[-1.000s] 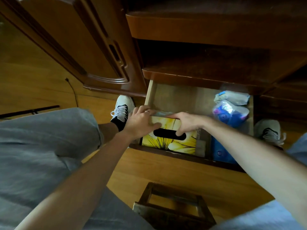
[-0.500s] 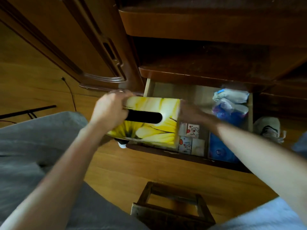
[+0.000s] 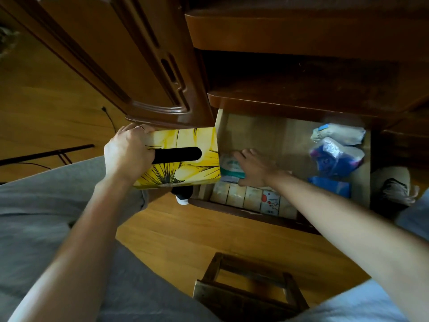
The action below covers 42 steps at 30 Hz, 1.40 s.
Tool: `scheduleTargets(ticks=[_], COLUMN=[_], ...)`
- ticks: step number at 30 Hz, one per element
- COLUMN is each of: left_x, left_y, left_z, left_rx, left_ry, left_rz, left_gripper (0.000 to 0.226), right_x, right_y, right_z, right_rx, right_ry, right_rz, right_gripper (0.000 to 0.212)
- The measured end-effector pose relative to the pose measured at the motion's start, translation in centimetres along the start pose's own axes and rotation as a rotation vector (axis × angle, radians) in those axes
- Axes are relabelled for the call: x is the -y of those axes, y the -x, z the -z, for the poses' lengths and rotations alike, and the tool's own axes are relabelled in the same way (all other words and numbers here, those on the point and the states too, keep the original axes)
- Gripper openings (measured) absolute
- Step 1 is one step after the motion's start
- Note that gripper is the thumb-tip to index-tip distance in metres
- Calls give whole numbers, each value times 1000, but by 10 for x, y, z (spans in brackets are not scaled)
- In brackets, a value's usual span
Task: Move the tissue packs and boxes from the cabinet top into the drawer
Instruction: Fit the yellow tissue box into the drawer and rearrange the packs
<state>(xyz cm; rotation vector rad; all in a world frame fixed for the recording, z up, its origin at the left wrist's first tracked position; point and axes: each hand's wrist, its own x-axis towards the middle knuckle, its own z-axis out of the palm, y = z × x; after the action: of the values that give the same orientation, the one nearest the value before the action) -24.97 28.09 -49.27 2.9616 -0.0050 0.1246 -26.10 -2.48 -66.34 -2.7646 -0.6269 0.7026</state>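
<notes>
My left hand (image 3: 127, 154) grips the left end of a yellow flower-print tissue box (image 3: 185, 159) and holds it in the air just left of the open drawer (image 3: 255, 133). My right hand (image 3: 253, 168) reaches into the drawer with its fingers spread over a white-and-green tissue pack (image 3: 229, 168). A row of small tissue packs (image 3: 250, 198) stands along the drawer's front wall. At the drawer's right side lie a white pack (image 3: 336, 134), a blue-and-white plastic pack (image 3: 336, 156) and a blue pack (image 3: 329, 185).
A dark wooden cabinet door (image 3: 130, 66) stands open right behind the box. Shelves (image 3: 301, 38) overhang the drawer. A small wooden stool (image 3: 250, 287) sits on the wood floor between my knees. My shoes (image 3: 392, 189) flank the drawer.
The yellow box rose out of the drawer and went left in my left hand. My right hand let go of it and dropped onto the packs that lay underneath.
</notes>
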Motion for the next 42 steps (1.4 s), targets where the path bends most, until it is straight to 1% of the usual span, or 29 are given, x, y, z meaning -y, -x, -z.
scheduleTargets(ticks=[4, 6, 9, 11, 13, 15, 19, 22, 24, 27, 29, 31, 33, 35, 37, 40, 42], left_x=[0, -1, -4, -5, -6, -6, -11, -21, -36, -78, -108, -133, -147, -153, -150, -136, -131], left_y=[0, 1, 3, 5, 4, 3, 1, 0, 0, 8, 15, 21, 25, 29, 33, 40, 44], left_z=[2, 2, 0, 0, 0, 0, 0, -1, -6, -25, -45, -65, -84, -100, -113, -125, -128], left_rx=[-5, 8, 35, 39, 42, 47, 44, 41, 47, 91, 155, 240, 309, 363, 406, 435, 409], left_ry=[6, 12, 17, 20, 16, 19, 50, 80, 58, 50, 89, 101, 71, 23, -39, -61, -98], left_rz=[-8, -3, 3, 5, 5, 2, -3, -40, -90, -234, -317, -357, -368, -379, -395, -375, -414], left_gripper=[57, 56, 55, 52, 50, 50, 50, 50, 55, 55, 55, 55, 55, 54, 55, 57, 58], right_x=[-9, -13, -13, -9, -7, -7, -14, -30, -44, -67, -82, -95, -104, -108, -108, -107, -107], right_y=[0, -1, -5, -8, -14, -19, -21, -13, -1, 26, 45, 64, 82, 95, 102, 102, 99], right_z=[8, 10, 3, -4, -4, -2, 8, 26, 40, 54, 55, 51, 44, 36, 30, 24, 21], right_rx=[-49, -48, 53, 102, 103, 87, 48, -53, -111, -147, -164, -216, -263, -272, -264, -278, -284], right_ry=[-165, -133, -19, -8, -11, -26, -85, -167, -202, -260, -298, -332, -365, -402, -441, -465, -478], right_rz=[-26, -38, -67, -91, -103, -105, -101, -73, -92, -193, -276, -371, -435, -446, -436, -417, -410], right_gripper=[100, 100, 98, 108, 116, 114, 105, 102, 104, 105, 97, 88, 91, 103, 109, 111, 111])
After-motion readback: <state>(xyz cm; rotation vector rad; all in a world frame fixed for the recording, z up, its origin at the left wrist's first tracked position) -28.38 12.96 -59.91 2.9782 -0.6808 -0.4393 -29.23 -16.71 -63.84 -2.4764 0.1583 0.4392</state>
